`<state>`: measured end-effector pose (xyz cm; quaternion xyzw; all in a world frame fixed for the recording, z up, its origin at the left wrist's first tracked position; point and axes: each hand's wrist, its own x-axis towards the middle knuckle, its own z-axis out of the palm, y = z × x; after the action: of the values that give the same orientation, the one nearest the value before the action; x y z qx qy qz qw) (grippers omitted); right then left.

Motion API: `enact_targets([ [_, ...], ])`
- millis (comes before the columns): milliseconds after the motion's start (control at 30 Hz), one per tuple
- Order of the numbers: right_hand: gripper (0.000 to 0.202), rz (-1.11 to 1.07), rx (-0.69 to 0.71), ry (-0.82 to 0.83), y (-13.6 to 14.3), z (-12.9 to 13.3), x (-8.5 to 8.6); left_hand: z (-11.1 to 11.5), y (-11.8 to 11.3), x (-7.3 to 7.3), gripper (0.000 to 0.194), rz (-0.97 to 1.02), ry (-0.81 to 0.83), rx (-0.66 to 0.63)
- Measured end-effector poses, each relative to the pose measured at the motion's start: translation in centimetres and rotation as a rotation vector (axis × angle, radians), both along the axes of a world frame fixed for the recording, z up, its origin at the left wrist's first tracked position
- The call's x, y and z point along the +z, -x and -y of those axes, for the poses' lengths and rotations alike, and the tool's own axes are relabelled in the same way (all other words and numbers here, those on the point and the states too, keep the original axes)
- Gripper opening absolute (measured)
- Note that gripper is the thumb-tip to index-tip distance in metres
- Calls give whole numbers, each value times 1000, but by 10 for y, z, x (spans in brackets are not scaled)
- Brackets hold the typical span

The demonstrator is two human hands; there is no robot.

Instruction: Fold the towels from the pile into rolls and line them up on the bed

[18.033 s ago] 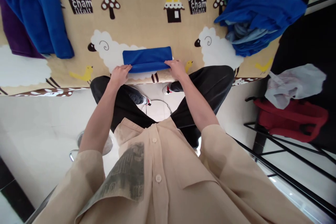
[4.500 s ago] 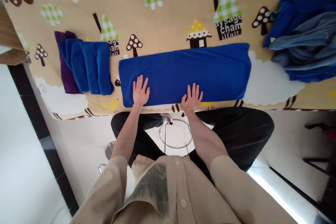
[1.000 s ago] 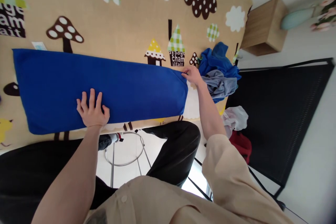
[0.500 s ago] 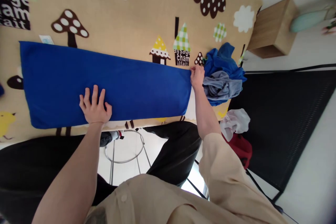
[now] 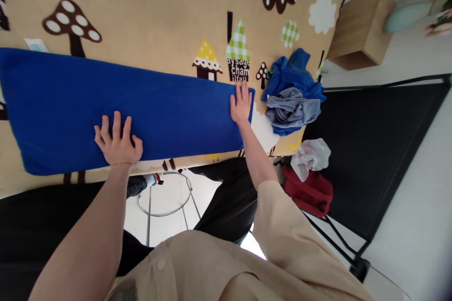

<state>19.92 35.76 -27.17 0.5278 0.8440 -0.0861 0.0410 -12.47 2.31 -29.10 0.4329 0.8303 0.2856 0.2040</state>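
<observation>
A long blue cloth [image 5: 169, 113], which looks like a folded towel, lies flat along the near edge of the patterned tablecloth [image 5: 169, 23]. My left hand [image 5: 120, 143] rests on it left of its middle, palm down with fingers spread. Near the cloth's right end, my right hand [image 5: 241, 105] lies flat on top, fingers stretched toward the far edge. A white label [image 5: 36, 45] shows just beyond the cloth's far left edge. To the right of my right hand sits a crumpled heap of blue cloth [image 5: 287, 75] with a grey-blue cloth [image 5: 293, 108] on it.
A wooden box [image 5: 360, 28] and a pale green vase [image 5: 406, 16] are at the right. Below them is a black panel [image 5: 367, 150]. A white plastic bag [image 5: 310, 156] and a red bag [image 5: 307, 188] lie near the table's right corner. A metal-ringed stool [image 5: 165, 214] stands underneath.
My right hand has let go of the cloth's far right corner and now lies flat on its right end. My left hand stays pressed on the cloth. The view has shifted slightly.
</observation>
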Motion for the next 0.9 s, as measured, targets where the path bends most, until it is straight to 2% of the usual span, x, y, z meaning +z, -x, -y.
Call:
enact_targets([
  [100, 64, 56, -228, -6, -21, -38, -1, -1, 0, -1, 73, -46, -8, -13],
  [167, 64, 62, -344, -60, -13, -36, 2, 0, 1, -2, 74, -96, -6, -20],
  [200, 64, 46, -378, -100, -3, -23, 4, 0, 1, -3, 74, -111, -9, -24],
  [267, 65, -8, -362, -144, 21, 19, 6, 1, 1, -5, 74, -131, -21, -37],
  [333, 64, -49, -207, -20, 40, 71, 7, 1, 1, -5, 75, -153, -19, -42],
  [400, 63, -76, -48, 122, 42, 111, 9, -1, 1, -3, 76, -148, 1, -35],
  [433, 62, -82, -26, 151, 35, 123, 10, -1, 1, -1, 77, -131, 11, -28],
  [500, 63, -72, -80, 134, 7, 132, 12, -3, 0, 1, 78, -93, 25, -22],
  [600, 65, -8, -260, 21, -47, 122, 13, -5, 0, 3, 78, -60, 25, -27],
  [667, 67, 19, -341, -34, -71, 115, 10, -5, 1, 3, 78, -51, 24, -29],
  [733, 69, 8, -373, -56, -82, 114, 5, -5, 1, 3, 77, -43, 23, -24],
  [900, 66, -56, -356, -45, -83, 120, 0, -1, 0, 4, 74, -12, 10, -29],
])
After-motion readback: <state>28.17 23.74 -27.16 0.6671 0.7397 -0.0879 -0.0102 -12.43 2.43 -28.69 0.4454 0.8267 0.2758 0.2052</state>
